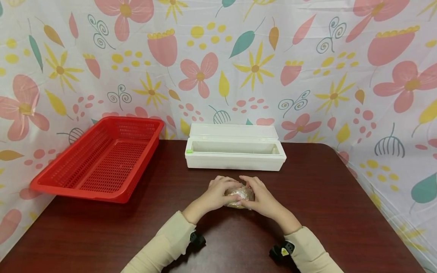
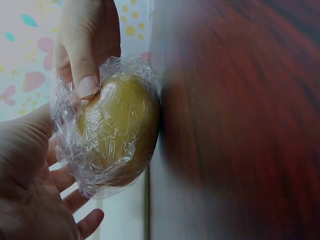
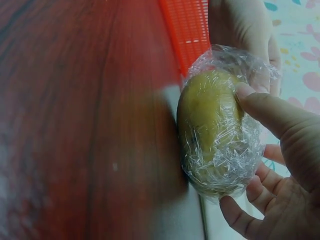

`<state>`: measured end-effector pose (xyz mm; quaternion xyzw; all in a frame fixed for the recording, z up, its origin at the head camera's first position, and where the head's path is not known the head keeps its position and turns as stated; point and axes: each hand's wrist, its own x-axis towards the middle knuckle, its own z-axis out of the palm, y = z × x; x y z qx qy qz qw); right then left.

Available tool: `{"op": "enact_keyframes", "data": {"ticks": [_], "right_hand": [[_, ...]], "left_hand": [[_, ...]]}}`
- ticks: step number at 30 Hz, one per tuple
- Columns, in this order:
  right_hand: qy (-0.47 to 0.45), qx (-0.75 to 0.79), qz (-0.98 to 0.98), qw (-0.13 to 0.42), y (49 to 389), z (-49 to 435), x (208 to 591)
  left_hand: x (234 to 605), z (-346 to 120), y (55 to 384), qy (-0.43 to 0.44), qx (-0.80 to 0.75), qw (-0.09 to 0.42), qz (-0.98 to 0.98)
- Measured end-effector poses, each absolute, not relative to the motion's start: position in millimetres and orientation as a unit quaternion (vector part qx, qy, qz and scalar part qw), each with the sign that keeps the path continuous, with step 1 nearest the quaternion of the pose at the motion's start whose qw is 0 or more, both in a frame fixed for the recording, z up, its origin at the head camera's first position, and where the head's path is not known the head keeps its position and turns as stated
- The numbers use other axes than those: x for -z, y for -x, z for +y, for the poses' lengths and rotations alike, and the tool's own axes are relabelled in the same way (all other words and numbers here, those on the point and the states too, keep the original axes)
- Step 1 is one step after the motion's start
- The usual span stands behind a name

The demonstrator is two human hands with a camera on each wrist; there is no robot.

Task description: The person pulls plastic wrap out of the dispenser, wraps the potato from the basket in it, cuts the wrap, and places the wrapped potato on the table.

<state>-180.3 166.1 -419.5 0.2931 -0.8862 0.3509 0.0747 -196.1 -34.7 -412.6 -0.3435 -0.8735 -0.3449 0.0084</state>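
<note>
A yellowish oval fruit or vegetable [image 2: 120,120], its exact kind unclear, rests on the table wrapped in crinkled cling film [image 3: 220,165]. My left hand [image 1: 218,192] holds it from the left, thumb at the near side and fingers arched over the far side. From the right, my right hand [image 1: 263,198] holds it too; its thumb [image 3: 265,107] presses the film on top while the other fingers curve behind. Loose film bunches along the upper side, between both hands. Beyond the hands stands a white long box [image 1: 235,162] with its lid raised.
A red perforated plastic basket [image 1: 140,167] stands at the table's left edge. On the white box's front left corner is a small green piece [image 1: 189,151]. The dark wooden table [image 1: 341,212] meets a flower-printed curtain [image 1: 256,94] at the back.
</note>
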Motion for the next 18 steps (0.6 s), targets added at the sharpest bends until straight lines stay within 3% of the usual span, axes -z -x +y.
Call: {"op": "enact_keyframes", "data": {"ticks": [18], "right_hand": [[-0.282,-0.33,-0.899,0.063,177.2,161.5,420.6]], "left_hand": [[415.7,-35.6,201.8,0.338,0.349,-0.008,-0.874]]}}
